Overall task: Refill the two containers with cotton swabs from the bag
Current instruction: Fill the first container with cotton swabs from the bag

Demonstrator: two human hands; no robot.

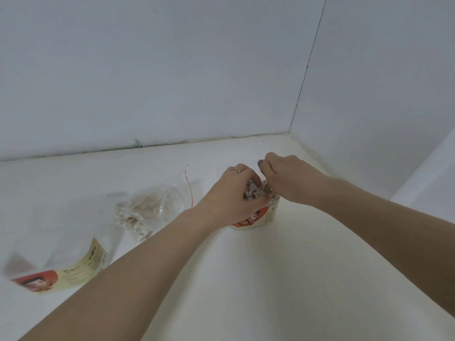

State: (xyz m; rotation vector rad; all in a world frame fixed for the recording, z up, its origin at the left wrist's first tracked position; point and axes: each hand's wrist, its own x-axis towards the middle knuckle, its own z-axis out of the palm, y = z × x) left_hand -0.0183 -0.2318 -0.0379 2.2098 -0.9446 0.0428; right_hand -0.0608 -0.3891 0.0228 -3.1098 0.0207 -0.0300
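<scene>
My left hand (234,193) clutches a bundle of cotton swabs (253,193) over the far container (261,217), right hand (285,178) pinching strays, so I'd lower them upright, bag (152,210) left beside.

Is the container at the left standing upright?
No, the left container lies on its side on the white surface.

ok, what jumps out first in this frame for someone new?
Both hands meet mid-frame: the left hand grips a bundle of cotton swabs over the upright container, with the right hand at its rim. To the left lie the clear bag of swabs and a second container at the frame's left edge.
</scene>
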